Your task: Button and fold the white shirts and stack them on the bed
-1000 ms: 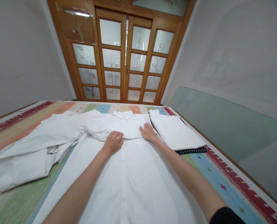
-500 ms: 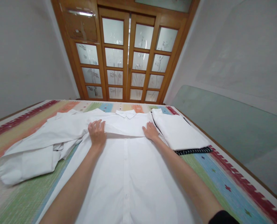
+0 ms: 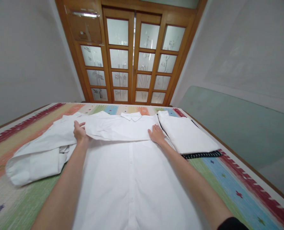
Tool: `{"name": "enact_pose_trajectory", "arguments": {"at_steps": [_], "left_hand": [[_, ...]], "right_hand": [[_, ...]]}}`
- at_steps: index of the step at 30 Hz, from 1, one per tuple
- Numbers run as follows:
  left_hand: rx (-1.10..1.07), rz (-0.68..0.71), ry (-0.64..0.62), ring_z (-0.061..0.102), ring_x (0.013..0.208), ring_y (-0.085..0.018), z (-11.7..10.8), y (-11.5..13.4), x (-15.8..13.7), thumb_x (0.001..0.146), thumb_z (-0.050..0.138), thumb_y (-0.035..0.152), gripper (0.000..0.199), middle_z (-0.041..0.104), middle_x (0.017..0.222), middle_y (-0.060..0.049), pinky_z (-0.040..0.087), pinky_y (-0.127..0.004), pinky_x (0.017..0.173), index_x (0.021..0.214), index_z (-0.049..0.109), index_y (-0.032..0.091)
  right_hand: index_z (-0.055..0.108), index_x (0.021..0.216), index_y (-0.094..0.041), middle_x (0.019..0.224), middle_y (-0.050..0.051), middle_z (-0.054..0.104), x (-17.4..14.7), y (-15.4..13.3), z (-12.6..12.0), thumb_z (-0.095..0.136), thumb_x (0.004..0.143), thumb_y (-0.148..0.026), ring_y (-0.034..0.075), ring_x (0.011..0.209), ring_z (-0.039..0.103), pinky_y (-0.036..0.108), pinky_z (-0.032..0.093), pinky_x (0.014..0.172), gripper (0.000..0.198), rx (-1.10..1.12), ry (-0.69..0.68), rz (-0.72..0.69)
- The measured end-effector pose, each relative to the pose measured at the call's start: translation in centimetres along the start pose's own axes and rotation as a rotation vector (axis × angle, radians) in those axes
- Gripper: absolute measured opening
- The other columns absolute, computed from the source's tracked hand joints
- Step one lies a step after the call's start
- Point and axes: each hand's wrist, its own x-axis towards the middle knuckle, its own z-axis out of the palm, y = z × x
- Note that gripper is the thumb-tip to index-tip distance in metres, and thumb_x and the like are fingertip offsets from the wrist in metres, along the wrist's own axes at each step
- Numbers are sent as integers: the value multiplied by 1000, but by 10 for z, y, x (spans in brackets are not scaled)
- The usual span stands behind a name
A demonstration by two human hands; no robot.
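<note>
A white button-up shirt [image 3: 110,179] lies spread out with its collar at the far end. One sleeve [image 3: 118,131] is laid flat across its chest, below the collar. My right hand [image 3: 156,134] rests flat on the right end of that sleeve, fingers spread. At the left edge of the folded sleeve is my left hand [image 3: 80,131], fingers apart and touching the fabric's edge. To its left lies a rumpled white garment [image 3: 41,153], partly behind my left forearm.
A folded white garment [image 3: 187,134] with a black striped piece [image 3: 201,155] beneath it sits at the right. Everything lies on a colourful striped cover [image 3: 228,172]. Walls flank both sides, and wooden doors with glass panes [image 3: 137,57] stand beyond the far edge.
My left hand has moved left across the shirt to the folded sleeve's left edge, and the sleeve now lies wider and flatter. My right hand stays in place on the fabric.
</note>
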Motion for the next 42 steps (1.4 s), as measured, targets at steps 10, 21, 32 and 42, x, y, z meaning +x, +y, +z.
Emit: {"name": "enact_pose_trajectory", "arguments": {"at_steps": [10, 21, 32, 42], "left_hand": [[767, 123, -241, 65, 91, -28, -26, 14, 1, 63, 67, 20, 60, 68, 90, -9, 50, -35, 78, 122, 54, 17], [839, 242, -254, 64, 75, -25, -24, 0, 7, 67, 55, 20, 41, 63, 68, -2, 48, -32, 72, 106, 65, 20], [844, 238, -260, 62, 67, -23, -25, 5, 7, 66, 55, 24, 38, 56, 56, 2, 48, -31, 73, 102, 67, 20], [800, 278, -165, 64, 75, -25, -25, 4, 10, 72, 57, 27, 30, 61, 66, -1, 48, -36, 85, 100, 67, 21]], "right_hand": [[58, 121, -7, 128, 23, 58, 19, -6, -26, 34, 96, -35, 32, 122, 50, 42, 38, 100, 45, -160, -109, -113], [58, 125, -14, 128, 18, 60, 90, -5, -41, 47, 89, -19, 28, 112, 60, 34, 48, 87, 38, -214, -246, -161], [61, 124, -15, 128, 20, 58, 115, -6, -46, 56, 85, -19, 29, 111, 61, 34, 49, 87, 39, -268, -272, -177], [67, 110, -17, 111, 12, 70, 135, 13, -77, 45, 91, -18, 23, 96, 66, 26, 48, 76, 29, -223, -219, -236]]}}
